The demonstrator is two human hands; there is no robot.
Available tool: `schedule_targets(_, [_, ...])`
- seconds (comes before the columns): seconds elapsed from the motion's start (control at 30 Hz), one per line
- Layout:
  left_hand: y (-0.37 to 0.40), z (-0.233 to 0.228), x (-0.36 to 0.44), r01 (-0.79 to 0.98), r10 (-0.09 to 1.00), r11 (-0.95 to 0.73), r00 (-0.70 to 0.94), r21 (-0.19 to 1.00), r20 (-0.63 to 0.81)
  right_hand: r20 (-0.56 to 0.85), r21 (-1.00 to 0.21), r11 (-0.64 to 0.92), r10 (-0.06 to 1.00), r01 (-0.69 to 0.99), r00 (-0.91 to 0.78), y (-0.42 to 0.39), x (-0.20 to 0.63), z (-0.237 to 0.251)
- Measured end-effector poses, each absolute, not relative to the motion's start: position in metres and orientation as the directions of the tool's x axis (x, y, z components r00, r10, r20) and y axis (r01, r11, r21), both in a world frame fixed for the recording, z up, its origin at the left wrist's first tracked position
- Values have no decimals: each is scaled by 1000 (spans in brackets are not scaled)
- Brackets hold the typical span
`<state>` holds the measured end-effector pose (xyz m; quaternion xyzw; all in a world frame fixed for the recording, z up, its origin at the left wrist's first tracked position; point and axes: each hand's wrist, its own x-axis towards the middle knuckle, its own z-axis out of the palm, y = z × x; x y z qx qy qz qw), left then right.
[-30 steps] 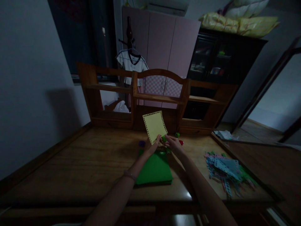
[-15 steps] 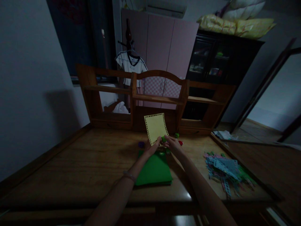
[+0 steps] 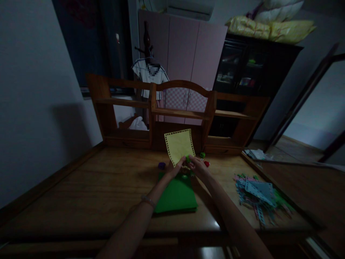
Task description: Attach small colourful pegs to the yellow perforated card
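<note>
My left hand (image 3: 176,169) is closed on the lower edge of a yellow paper sheet (image 3: 180,145), which stands up and curves slightly. Small dark holes line the sheet's visible edges. Around a small green craft punch (image 3: 188,158) at the sheet's lower right corner, the fingers of my right hand (image 3: 198,165) are closed. My left fingertips are close to the punch too; whether they touch it I cannot tell. Below both hands lies a stack of green sheets (image 3: 176,196) on the wooden desk (image 3: 107,187).
Left of the hands sits a purple punch-like piece (image 3: 161,165). Beyond my right hand are a green one (image 3: 202,154) and a red one (image 3: 206,164). A heap of punched blue, pink and green paper scraps (image 3: 260,194) lies at right. A wooden shelf unit (image 3: 180,114) borders the desk's back.
The yellow sheet's upper right part has shifted slightly right and its face has turned a little. Both hands stay nearly in place, with the right fingers closer around the green punch.
</note>
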<state>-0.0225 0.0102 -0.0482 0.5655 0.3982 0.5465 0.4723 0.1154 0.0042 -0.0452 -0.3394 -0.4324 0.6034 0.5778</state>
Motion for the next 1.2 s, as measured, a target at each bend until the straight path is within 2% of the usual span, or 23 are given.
schedule_targets(0.3, [17, -54, -23, -77, 964, -253, 58, 964, 258, 114, -948, 86, 991, -305, -74, 2, 113, -41])
schedule_targets(0.43, [16, -54, -23, -84, 961, -260, 70, 962, 266, 98, -935, 69, 993, -348, -68, 1, 112, -42])
schedule_targets(0.6, [18, -55, -21, -141, 964, -188, 162, 972, 210, 65, -927, 34, 995, -374, -72, 3, 112, -45])
schedule_targets(0.77, [25, -59, -19, -164, 964, -228, 98, 960, 245, 67, -916, 29, 994, -400, -81, 5, 111, -45])
schedule_targets(0.97, [22, -59, -20, -131, 966, -215, 119, 968, 231, 67, -912, 22, 993, -410, -95, 4, 111, -43])
schedule_targets(1.2, [20, -58, -20, -127, 953, -270, 103, 954, 283, 41, -926, 18, 998, -376, -51, 8, 112, -48])
